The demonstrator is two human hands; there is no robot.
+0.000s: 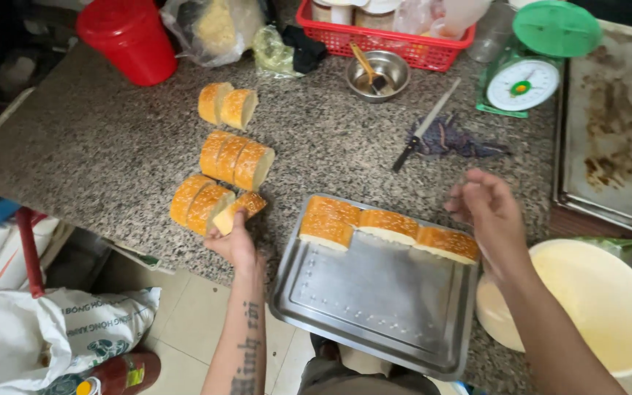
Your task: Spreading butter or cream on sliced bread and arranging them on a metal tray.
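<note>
Left hand point(234, 241) grip closed on bread slice point(237, 210) | right hand point(488, 208) grip loose, empty

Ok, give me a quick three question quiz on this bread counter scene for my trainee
1. True or false: the left hand grips a bread piece beside the steel tray.
2. How many bread pieces lie in the tray: A two, B four, C six?
3. What lies between the small steel bowl and the green scale?

Key
1. True.
2. B.
3. A knife, partly on a dark cloth. The right hand holds nothing.
</note>
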